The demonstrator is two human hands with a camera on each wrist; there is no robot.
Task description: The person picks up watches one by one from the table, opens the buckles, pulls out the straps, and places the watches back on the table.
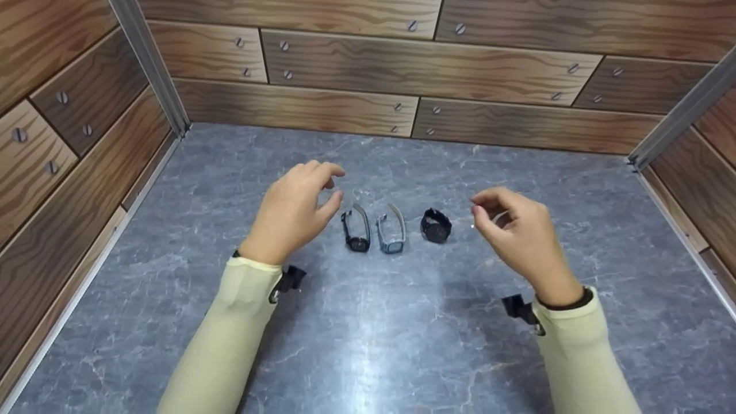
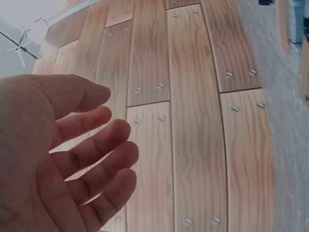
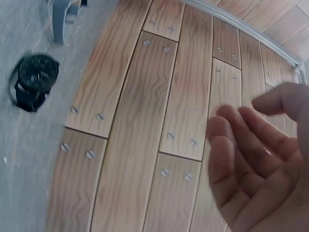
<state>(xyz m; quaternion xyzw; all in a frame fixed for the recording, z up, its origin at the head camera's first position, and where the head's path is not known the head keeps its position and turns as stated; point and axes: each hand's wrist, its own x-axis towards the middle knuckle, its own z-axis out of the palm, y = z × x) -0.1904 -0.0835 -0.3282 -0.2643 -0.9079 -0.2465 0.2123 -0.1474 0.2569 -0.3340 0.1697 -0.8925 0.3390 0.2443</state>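
Three wristwatches stand in a row on the grey table. The left one is a black watch [image 1: 359, 244] with its strap reaching back; beside it is a grey-blue watch [image 1: 394, 247] with a pale strap. At the right of the row, a black watch with a round dial [image 1: 436, 231] has its strap closed in a loop; the right wrist view shows its dial [image 3: 37, 73] too. Just left of the row, the left hand [image 1: 299, 207] hovers with loosely bent fingers and holds nothing. The right hand [image 1: 514, 230] is in the air right of the round watch, fingers loosely curled, also holding nothing.
Wood-patterned panels [image 1: 425, 69] with printed screws wall the table [image 1: 368, 322] at the back and both sides. Grey metal posts [image 1: 152, 63] stand in the back corners. Each wrist carries a small black camera mount [image 1: 293, 277] over a pale sleeve.
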